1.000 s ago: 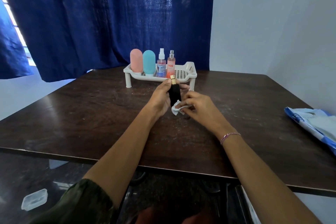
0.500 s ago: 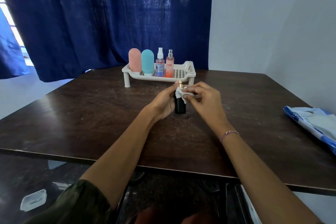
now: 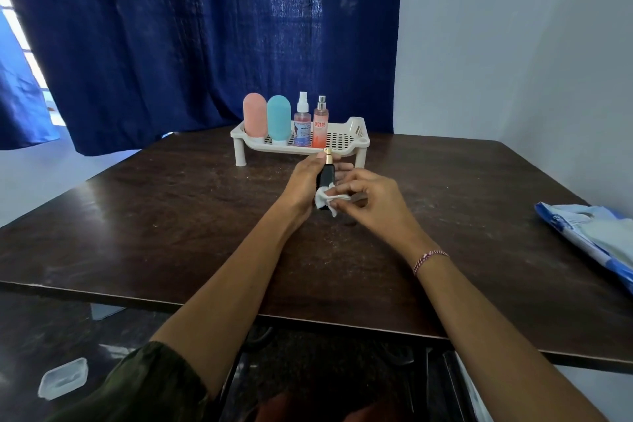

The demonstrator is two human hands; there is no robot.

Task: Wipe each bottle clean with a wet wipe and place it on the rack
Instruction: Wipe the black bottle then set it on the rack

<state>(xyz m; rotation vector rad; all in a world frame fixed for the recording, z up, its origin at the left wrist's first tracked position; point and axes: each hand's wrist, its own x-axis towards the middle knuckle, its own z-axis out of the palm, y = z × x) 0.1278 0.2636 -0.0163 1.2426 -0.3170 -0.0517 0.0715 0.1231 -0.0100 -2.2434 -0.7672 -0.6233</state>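
Note:
A small black bottle (image 3: 327, 173) with a gold top stands upright in my left hand (image 3: 305, 183), just in front of the rack. My right hand (image 3: 368, 197) pinches a crumpled white wet wipe (image 3: 324, 199) against the bottle's lower part. Behind them the white perforated rack (image 3: 346, 140) holds a pink bottle (image 3: 255, 115), a teal bottle (image 3: 278, 117), a clear spray bottle (image 3: 302, 120) and an orange spray bottle (image 3: 320, 122) in a row on its left half.
The dark wooden table (image 3: 171, 216) ends close to my body. A blue-and-white wipes pack (image 3: 592, 233) lies at the right edge. A blue curtain (image 3: 188, 27) hangs behind; a clear plastic lid (image 3: 63, 377) lies on the floor at lower left.
The wipe has slid from the bottle's top down to its lower part, and the bottle has risen slightly toward the rack in my left hand.

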